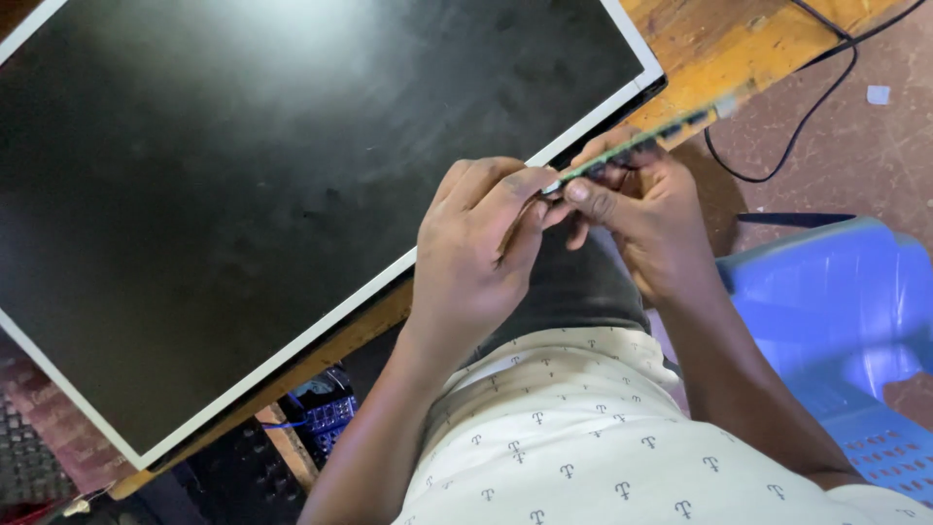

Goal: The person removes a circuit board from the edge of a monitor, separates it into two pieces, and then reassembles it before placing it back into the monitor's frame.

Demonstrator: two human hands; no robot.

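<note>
At centre right of the frame, the left hand (476, 243) and the right hand (641, 209) meet over the person's lap, both grasping a narrow green circuit strip (637, 144). The left grip pinches the strip's lower left end between thumb and fingertips; the right grip is clenched around its middle, with the far end projecting toward the upper right, blurred. Just beside the hands, filling the left and centre of the frame, a large dark display panel (243, 175) with a white border lies flat on the wooden worktop (739, 44). A black cable (816, 107) runs across the floor at upper right, and a blue plastic chair (836, 311) stands at lower right.
</note>
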